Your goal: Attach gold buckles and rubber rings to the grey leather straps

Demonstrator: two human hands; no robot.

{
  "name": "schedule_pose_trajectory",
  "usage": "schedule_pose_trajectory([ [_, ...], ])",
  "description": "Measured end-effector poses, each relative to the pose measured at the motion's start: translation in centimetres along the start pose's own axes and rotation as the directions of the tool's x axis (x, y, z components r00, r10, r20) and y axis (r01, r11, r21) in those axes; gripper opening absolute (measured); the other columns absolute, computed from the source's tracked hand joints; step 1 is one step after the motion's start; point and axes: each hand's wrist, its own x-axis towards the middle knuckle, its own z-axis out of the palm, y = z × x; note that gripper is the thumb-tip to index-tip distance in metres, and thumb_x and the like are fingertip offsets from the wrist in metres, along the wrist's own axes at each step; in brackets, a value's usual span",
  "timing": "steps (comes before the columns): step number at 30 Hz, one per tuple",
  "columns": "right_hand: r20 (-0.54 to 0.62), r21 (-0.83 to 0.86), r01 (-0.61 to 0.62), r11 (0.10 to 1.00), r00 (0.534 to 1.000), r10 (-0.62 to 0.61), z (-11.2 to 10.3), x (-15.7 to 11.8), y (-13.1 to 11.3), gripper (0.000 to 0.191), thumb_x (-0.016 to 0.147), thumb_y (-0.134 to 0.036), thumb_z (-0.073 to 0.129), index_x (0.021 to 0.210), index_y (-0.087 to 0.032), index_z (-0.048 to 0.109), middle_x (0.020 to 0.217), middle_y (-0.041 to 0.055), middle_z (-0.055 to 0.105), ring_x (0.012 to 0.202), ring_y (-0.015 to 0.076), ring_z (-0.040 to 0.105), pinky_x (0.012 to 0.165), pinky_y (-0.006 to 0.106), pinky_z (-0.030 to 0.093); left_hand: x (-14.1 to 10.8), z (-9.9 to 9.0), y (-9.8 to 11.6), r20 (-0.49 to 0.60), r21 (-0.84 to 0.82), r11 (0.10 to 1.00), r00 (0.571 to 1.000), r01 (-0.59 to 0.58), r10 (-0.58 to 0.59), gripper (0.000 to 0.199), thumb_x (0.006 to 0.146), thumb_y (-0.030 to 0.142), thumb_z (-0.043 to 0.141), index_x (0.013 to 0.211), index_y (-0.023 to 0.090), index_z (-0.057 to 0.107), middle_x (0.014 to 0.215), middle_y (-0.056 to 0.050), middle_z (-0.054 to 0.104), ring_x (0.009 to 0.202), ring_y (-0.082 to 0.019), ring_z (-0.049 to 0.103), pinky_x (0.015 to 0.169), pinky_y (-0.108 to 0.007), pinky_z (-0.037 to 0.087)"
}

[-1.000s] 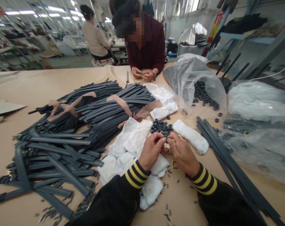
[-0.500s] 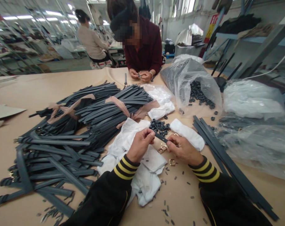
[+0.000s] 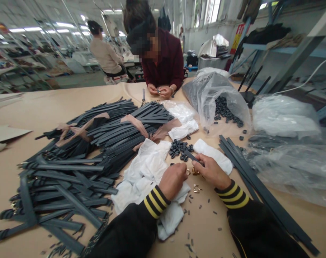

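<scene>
I have the right hand (image 3: pixel 212 170) pinching a flat, matte strap (image 3: pixel 190 155) at the near edge of the heap of rounded loops (image 3: pixel 178 147); nearer than the heap, the left hand (image 3: pixel 174 181) bunches narrow at a glossy gold ring (image 3: pixel 188 172), gripped or not I cannot tell remotely; crumpled white cloth (image 3: pixel 145 163) lies to the heap's left.

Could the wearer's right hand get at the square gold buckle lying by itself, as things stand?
Probably yes: the square gold buckle lies uncovered close to the right hand, with nothing visibly between them. The dark strap that hand holds may hamper a pinch, though.
</scene>
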Motion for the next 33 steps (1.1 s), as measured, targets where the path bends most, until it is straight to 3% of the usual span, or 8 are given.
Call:
schedule_pose_trajectory([
  [2, 0.043, 0.038, 0.014, 0.999, 0.999, -0.016, 0.2, 0.0, 0.0, 0.016, 0.079, -0.029, 0.047, 0.073, -0.016, 0.054, 0.061, -0.0022, 0.053, 0.059, 0.0124, 0.049, 0.056, 0.023, 0.037, 0.3, -0.4, -0.4, 0.005, -0.38, 0.924, 0.999, 0.042, -0.043, 0.008, 0.076, 0.021, 0.047, 0.071, 0.015, 0.046, 0.064, 0.0, 0.049, 0.059, -0.011, 0.045, 0.056, -0.024, 0.035],
  [4, 0.079, 0.097, 0.029, 0.995, 0.996, -0.037, 0.3, -0.1, 0.0, 0.017, 0.079, -0.03, 0.049, 0.077, -0.016, 0.057, 0.066, -0.0011, 0.056, 0.061, 0.0123, 0.05, 0.057, 0.023, 0.038, 0.6, -0.8, -0.8, 0.054, -0.694, 0.713, 0.995, 0.098, -0.084, 0.015, 0.075, 0.029, 0.05, 0.072, 0.015, 0.046, 0.061, 0.002, 0.048, 0.054, -0.009, 0.044, 0.053, -0.022, 0.035],
  [6, 0.116, 0.17, 0.029, 0.985, 0.992, -0.049, 0.5, -0.1, -0.1, 0.018, 0.079, -0.029, 0.049, 0.085, -0.016, 0.059, 0.07, -0.0006, 0.058, 0.061, 0.0118, 0.05, 0.056, 0.022, 0.037, 0.8, -1.0, -1.1, 0.115, -0.846, 0.508, 0.986, 0.159, -0.117, 0.022, 0.071, 0.033, 0.056, 0.072, 0.014, 0.047, 0.06, 0.003, 0.048, 0.051, -0.007, 0.043, 0.051, -0.02, 0.035],
  [9, 0.176, 0.253, -0.006, 0.967, 0.984, -0.04, 0.7, -0.1, -0.4, 0.021, 0.079, -0.029, 0.049, 0.092, -0.016, 0.059, 0.071, -0.0007, 0.06, 0.055, 0.0099, 0.049, 0.05, 0.021, 0.035, 0.8, -1.0, -1.3, 0.169, -0.912, 0.346, 0.971, 0.219, -0.171, 0.026, 0.065, 0.033, 0.063, 0.071, 0.012, 0.048, 0.058, 0.004, 0.05, 0.049, -0.005, 0.044, 0.049, -0.018, 0.033],
  [16, 0.207, 0.34, -0.122, 0.932, 0.977, 0.052, 1.1, -0.2, -0.4, 0.02, 0.077, -0.034, 0.053, 0.072, -0.015, 0.056, 0.064, -0.0012, 0.058, 0.044, 0.0055, 0.04, 0.041, 0.019, 0.028, 0.9, -0.3, -1.4, 0.158, -0.935, 0.29, 0.972, 0.204, -0.173, 0.025, 0.064, 0.03, 0.066, 0.069, 0.011, 0.051, 0.056, 0.001, 0.056, 0.049, -0.006, 0.048, 0.05, -0.018, 0.037],
  [23, 0.232, 0.456, -0.21, 0.865, 0.966, 0.112, 1.3, -0.1, 0.1, 0.023, 0.075, -0.038, 0.056, 0.076, -0.015, 0.053, 0.061, -0.0022, 0.056, 0.039, 0.0034, 0.035, 0.036, 0.017, 0.023, 0.7, -0.5, -1.5, 0.274, -0.958, 0.041, 0.949, 0.283, -0.156, 0.027, 0.062, 0.025, 0.068, 0.079, 0.008, 0.054, 0.064, -0.002, 0.06, 0.052, -0.005, 0.053, 0.056, -0.017, 0.042],
  [27, 0.225, 0.455, -0.208, 0.866, 0.968, 0.114, 1.4, -0.1, 0.3, 0.02, 0.076, -0.034, 0.055, 0.075, -0.015, 0.051, 0.062, -0.002, 0.055, 0.039, 0.003, 0.035, 0.037, 0.017, 0.023, 0.7, -0.1, -1.6, 0.272, -0.955, 0.089, 0.955, 0.283, -0.116, 0.026, 0.064, 0.027, 0.068, 0.077, 0.008, 0.053, 0.065, -0.004, 0.061, 0.054, -0.006, 0.054, 0.056, -0.016, 0.042],
  [33, 0.162, 0.343, -0.141, 0.929, 0.983, 0.09, 1.4, -0.2, 0.3, 0.019, 0.078, -0.031, 0.053, 0.068, -0.015, 0.05, 0.056, -0.0036, 0.051, 0.04, 0.0037, 0.034, 0.037, 0.017, 0.025, 0.9, 0.7, -1.2, 0.126, -0.91, 0.375, 0.98, 0.177, -0.157, 0.026, 0.073, 0.037, 0.055, 0.073, 0.013, 0.046, 0.06, -0.001, 0.058, 0.047, -0.007, 0.05, 0.045, -0.018, 0.04],
])
